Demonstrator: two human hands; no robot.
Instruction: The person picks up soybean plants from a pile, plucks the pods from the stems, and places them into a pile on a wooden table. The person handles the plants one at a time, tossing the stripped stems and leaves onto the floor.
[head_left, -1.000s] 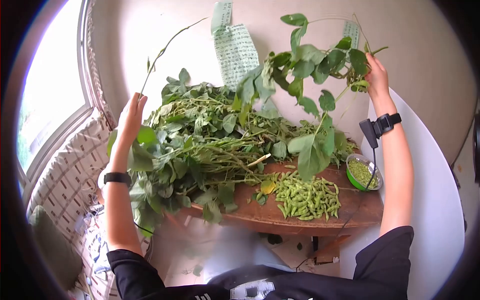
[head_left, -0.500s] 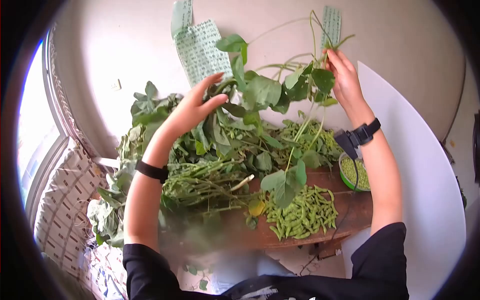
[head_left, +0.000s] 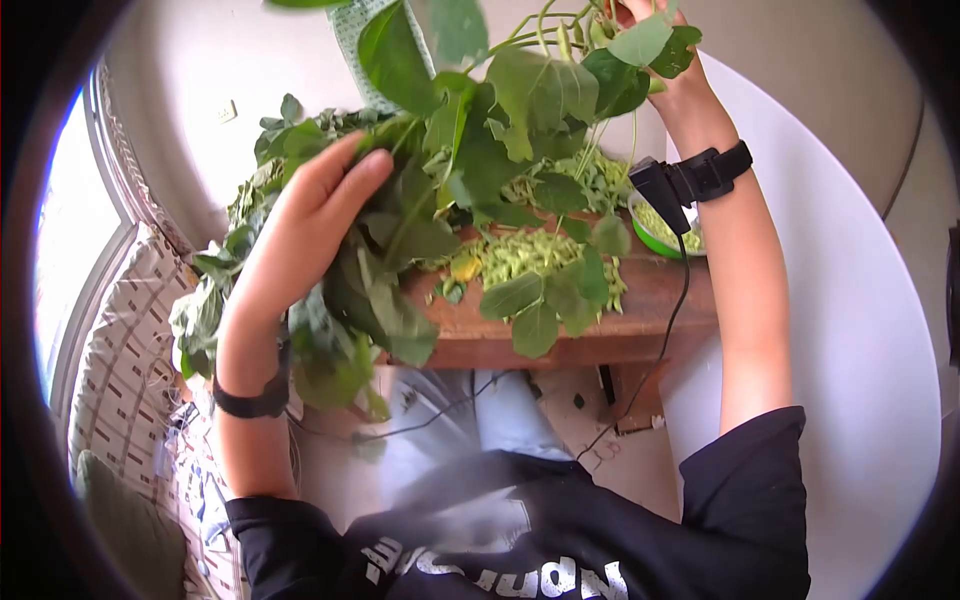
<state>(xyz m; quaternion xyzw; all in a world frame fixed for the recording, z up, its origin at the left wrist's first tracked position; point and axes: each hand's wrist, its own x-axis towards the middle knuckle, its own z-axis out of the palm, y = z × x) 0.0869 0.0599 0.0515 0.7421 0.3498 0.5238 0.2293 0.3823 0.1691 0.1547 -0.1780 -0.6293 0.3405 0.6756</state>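
Observation:
A leafy soybean plant (head_left: 540,95) is stretched between my hands above the table. My right hand (head_left: 680,80), partly behind leaves at the top of the view, is closed on its stems, and green pods hang close to the fingers. On the left, my left hand (head_left: 315,215) has its thumb and fingers around the leafy part of the plant. Leaves hide where those fingertips end. Below the plant, a pile of green soybean pods (head_left: 525,255) lies on the wooden table (head_left: 560,335), partly covered by hanging leaves.
A green-rimmed bowl (head_left: 655,240) of shelled beans stands right of the pods. More cut plants (head_left: 265,165) are heaped at the left. A white curved panel (head_left: 850,330) is on my right. A black cable (head_left: 665,350) hangs from my right wrist strap past the table edge.
The plant has come up and nearer, with my right hand higher and my left hand lower and further left. The view has tilted down, showing more of my shirt and legs.

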